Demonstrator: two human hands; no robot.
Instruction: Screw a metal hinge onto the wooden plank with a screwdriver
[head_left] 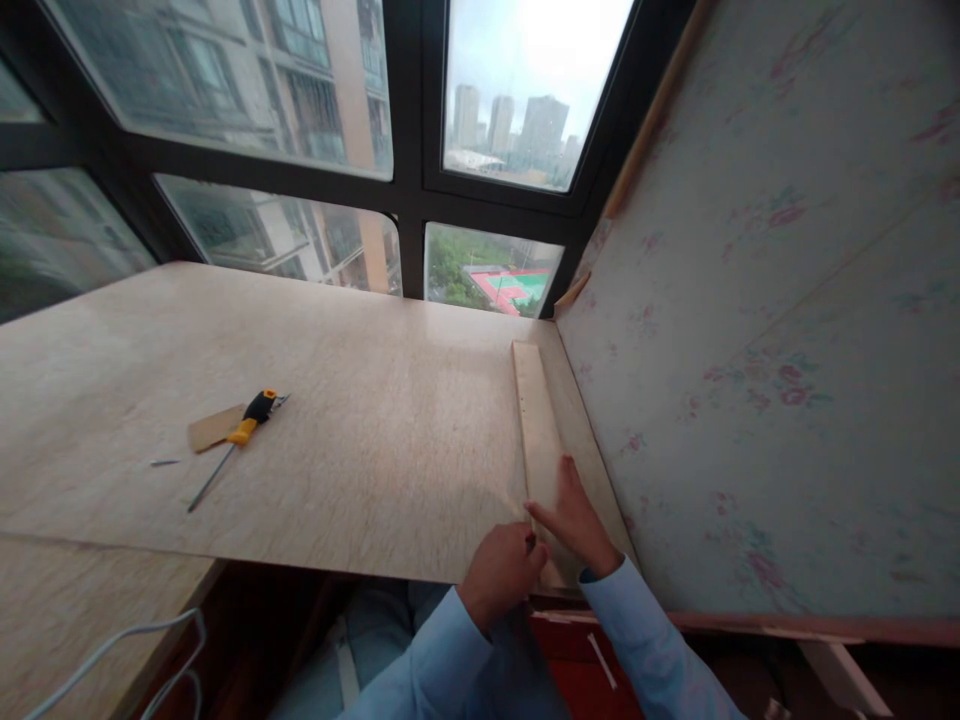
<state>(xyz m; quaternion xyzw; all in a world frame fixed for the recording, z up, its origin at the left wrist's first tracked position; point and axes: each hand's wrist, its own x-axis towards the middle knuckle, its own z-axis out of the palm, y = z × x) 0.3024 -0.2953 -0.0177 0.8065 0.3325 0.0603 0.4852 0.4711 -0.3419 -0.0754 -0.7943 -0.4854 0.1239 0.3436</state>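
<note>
Strip lies on bench nr wall, prob. light, stiff, smooth, best held by long edges; R hand fingers apart on it, L hand fingers clamped on dark bit.

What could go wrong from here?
The left hand, curled around a small dark object, is close to the right hand's thumb; a slip might catch it.

The right hand rests only on the near part of the wooden strip, so the far end might swing.

The screwdriver lies loose and could roll if knocked.
</note>
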